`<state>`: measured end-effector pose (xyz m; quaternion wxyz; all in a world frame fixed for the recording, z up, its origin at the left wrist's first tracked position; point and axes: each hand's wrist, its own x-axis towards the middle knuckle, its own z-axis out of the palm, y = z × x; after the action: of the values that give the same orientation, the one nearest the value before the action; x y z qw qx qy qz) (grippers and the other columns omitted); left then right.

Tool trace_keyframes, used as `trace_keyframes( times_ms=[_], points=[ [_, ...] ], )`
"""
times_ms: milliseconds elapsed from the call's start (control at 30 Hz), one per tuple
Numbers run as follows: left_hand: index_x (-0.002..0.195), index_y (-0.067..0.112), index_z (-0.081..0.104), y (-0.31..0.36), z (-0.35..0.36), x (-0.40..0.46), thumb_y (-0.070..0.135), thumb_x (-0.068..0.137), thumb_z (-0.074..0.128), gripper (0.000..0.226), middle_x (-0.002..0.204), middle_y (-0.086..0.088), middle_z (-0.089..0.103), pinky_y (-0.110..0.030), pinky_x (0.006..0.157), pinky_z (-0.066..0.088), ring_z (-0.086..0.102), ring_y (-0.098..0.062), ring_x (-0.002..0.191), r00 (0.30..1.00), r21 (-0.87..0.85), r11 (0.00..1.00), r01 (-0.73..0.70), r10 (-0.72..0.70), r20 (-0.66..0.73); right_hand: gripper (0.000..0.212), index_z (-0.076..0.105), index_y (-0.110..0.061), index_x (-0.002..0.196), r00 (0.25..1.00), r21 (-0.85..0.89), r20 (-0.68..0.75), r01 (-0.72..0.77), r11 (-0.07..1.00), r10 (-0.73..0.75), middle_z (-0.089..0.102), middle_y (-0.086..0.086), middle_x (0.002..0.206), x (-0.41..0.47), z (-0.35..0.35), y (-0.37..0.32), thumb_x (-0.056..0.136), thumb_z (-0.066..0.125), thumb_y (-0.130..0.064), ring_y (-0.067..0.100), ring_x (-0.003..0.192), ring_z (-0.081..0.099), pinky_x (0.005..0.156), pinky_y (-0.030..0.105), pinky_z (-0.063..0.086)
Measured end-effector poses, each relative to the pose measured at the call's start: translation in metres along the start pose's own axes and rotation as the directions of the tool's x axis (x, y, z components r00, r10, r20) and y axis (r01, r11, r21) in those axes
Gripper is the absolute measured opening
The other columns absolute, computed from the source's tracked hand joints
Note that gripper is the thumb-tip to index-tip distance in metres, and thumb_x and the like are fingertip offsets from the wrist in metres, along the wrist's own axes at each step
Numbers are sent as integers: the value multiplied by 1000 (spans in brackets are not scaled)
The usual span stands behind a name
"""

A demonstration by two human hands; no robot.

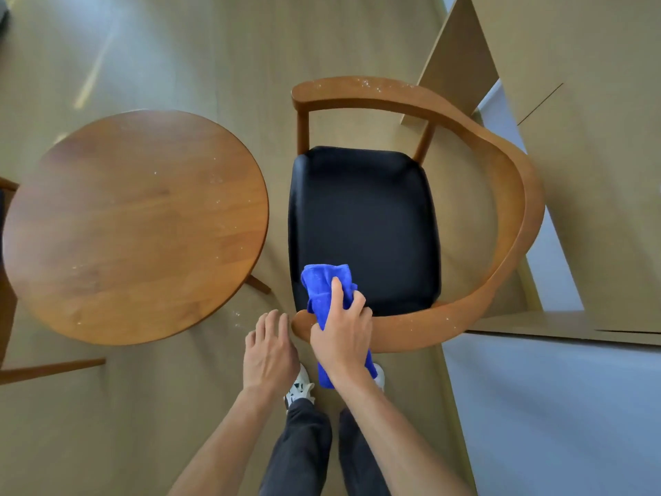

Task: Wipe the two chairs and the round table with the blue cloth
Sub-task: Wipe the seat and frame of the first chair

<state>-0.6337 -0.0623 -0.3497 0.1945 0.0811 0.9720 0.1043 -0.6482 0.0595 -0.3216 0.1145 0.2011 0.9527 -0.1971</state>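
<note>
Right hand [341, 338] fingers [338, 289] clamp the cloth [323, 284] onto the near end of the chair [508, 195] armrest, evidently to wipe it; left hand [270, 347] hovers alongside, fingers relaxed, holding nothing.

**Colours around the chair**

The cloth [323, 288] is bright blue. The chair [508, 195] has an orange-brown wooden frame and a plain black seat. The round table [136, 223] is warm brown with wood grain. Pale beige floor [214, 48]; dark grey trousers [304, 449]; white shoes [299, 386] with dark marks.
</note>
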Motion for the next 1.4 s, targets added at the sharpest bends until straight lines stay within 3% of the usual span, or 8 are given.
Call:
trace_keyframes(
  times_ms=[67,233,467,700,867,1067,1233,1400],
  points=[
    [109,6,50,-6,8,2,20,70,59,42,112,-16,62,-41,71,53,62,-35,102,999,8,999,33,-33,11,82,54,-11,128,999,-56,25,23,998,-21,55,22,124,2,28,-14,57,82,-40,32,85,56,68,39,51],
    [116,4,56,-27,26,-1,33,84,31,50,122,-16,58,-48,81,49,57,-37,112,987,-35,988,150,-151,-50,68,41,-20,145,981,-103,-30,189,977,-192,37,20,150,-5,66,-14,88,47,-56,37,133,42,100,52,42],
    [121,3,54,4,17,32,34,88,28,52,129,-18,54,-51,95,40,49,-37,122,984,-85,990,115,-125,-126,40,56,-24,130,861,-199,-171,446,873,-479,51,18,139,6,59,73,91,56,-33,38,123,51,93,50,44],
    [119,0,58,44,36,68,34,93,30,51,123,-18,58,-49,102,38,50,-36,121,995,-74,997,-36,29,-94,42,59,-13,128,906,-252,-312,211,945,-285,50,19,135,71,-21,242,92,50,-33,41,115,49,92,53,46],
    [111,-1,59,49,49,70,30,94,30,46,119,-19,59,-46,106,35,48,-37,122,990,-96,995,-35,21,-138,39,62,-15,123,892,-148,-444,25,989,-89,51,15,136,62,-7,211,88,54,-31,38,118,47,93,51,45],
    [118,-3,57,51,47,74,31,94,23,54,123,-21,57,-47,110,31,44,-37,126,981,-193,981,28,-65,-185,39,64,-22,123,890,-158,-351,249,955,-290,56,10,134,6,49,108,94,51,-44,32,120,53,95,44,41],
    [120,-2,56,66,47,83,31,94,29,50,123,-19,57,-49,113,24,42,-37,127,981,-112,993,-35,13,-194,37,67,-16,121,745,-268,-239,566,780,-623,61,15,127,47,12,191,93,57,-39,32,114,56,96,46,45],
    [119,2,58,117,62,87,33,95,27,49,122,-16,59,-50,114,22,45,-35,126,985,-108,993,-50,32,-168,41,62,-10,126,841,-270,-316,365,891,-440,56,18,130,124,-43,293,97,49,-37,34,118,50,99,46,43]
  ],
)
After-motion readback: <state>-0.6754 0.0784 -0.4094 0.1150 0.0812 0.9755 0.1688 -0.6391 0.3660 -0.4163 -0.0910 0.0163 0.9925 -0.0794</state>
